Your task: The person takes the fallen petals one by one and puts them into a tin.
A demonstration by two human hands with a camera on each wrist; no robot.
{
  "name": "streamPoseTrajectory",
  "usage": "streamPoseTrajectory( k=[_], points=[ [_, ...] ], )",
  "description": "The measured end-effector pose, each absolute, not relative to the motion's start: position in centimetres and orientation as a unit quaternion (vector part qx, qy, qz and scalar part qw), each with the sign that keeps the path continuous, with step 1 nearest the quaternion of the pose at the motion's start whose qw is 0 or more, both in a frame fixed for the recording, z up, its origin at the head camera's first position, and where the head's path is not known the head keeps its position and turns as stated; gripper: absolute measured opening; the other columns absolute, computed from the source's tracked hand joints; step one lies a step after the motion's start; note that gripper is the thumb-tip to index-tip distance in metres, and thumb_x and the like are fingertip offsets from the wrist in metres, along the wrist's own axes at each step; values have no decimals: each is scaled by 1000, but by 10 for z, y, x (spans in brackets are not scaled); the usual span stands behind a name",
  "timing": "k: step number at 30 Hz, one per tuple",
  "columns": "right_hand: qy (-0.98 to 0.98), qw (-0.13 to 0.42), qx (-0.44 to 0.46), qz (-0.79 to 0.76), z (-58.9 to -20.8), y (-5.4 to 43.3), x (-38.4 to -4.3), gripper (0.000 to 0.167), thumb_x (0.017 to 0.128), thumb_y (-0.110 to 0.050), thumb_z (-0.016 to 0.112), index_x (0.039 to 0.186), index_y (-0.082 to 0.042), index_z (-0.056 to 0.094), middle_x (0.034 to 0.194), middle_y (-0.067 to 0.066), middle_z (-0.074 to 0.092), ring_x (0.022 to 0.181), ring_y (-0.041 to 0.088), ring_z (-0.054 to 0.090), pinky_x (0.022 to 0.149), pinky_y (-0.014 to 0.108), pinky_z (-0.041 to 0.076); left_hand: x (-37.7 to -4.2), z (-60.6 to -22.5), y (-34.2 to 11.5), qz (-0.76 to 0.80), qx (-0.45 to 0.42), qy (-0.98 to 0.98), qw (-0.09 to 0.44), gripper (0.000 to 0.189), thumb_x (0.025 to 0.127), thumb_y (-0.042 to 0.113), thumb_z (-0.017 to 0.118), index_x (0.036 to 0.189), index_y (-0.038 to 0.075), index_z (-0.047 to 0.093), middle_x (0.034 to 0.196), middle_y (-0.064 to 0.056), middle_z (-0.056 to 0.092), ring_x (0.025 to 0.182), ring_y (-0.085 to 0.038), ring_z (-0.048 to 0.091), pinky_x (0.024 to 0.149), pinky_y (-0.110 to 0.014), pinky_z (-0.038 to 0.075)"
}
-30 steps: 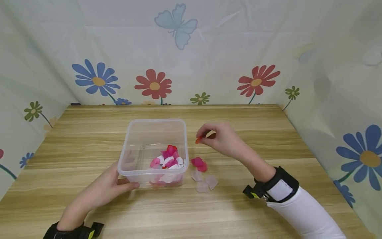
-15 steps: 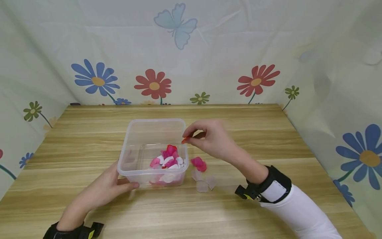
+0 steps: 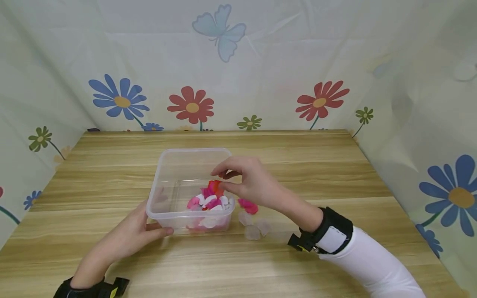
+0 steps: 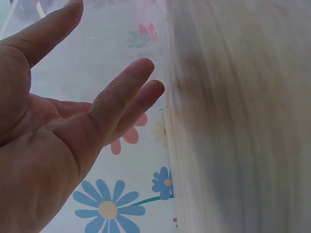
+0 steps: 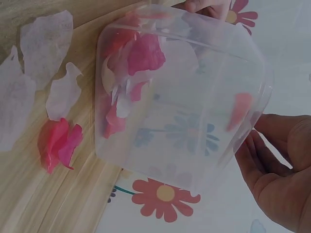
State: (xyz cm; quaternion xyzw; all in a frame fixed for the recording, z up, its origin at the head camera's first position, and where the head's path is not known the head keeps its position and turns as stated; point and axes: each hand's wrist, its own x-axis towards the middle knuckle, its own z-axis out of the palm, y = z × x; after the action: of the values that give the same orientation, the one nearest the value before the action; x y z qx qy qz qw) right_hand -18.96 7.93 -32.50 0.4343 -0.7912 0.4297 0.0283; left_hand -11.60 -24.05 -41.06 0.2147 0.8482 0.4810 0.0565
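Note:
A clear plastic box (image 3: 191,215) stands on the table with pink, white and red artificial petals (image 3: 210,203) heaped in its right half. My left hand (image 3: 130,231) rests against its near left corner, thumb along the front and fingers at the left wall, seen through the plastic. In the left wrist view those fingers (image 4: 121,97) look nearly straight. Over the box's right rim reaches my right hand (image 3: 253,182), thumb and forefinger apart. An orange-red petal (image 5: 239,111) shows through the plastic, clear of the fingertips, in the right wrist view.
Right of the box lie deep pink petals (image 3: 249,206) and several pale translucent petals (image 3: 253,231) on the wooden table (image 3: 298,265). A flower-printed curtain (image 3: 275,62) encloses the table at the back and sides.
My right hand has moved left from beside the box to above its inside. Its thumb and forefinger have parted and let go of the orange-red petal. The left hand and the box have stayed put.

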Motion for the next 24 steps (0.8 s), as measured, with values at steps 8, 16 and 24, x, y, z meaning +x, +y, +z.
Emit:
streamPoseTrajectory(
  k=[8,16,24],
  points=[
    [-791,94,412,442,-328,81,-191,29,85,1,83,112,-2,72,118,8,67,112,20,63,93,34,57,-116,-411,-241,489,209,845,59,103,87,14,84,164,8,17,155,-28,34,134,-47,43,88,-44,58],
    [-804,169,343,455,-335,91,-200,19,95,6,67,113,2,64,111,11,63,96,25,56,74,38,59,-115,-410,-241,491,207,844,61,103,87,13,85,164,11,18,154,-28,36,133,-47,46,88,-44,58],
    [-862,96,295,400,-353,104,-208,17,97,7,60,113,4,61,103,13,60,91,24,55,72,34,52,-115,-410,-241,492,210,843,62,102,87,14,85,164,15,19,153,-26,37,130,-45,48,87,-44,58]
  ],
)
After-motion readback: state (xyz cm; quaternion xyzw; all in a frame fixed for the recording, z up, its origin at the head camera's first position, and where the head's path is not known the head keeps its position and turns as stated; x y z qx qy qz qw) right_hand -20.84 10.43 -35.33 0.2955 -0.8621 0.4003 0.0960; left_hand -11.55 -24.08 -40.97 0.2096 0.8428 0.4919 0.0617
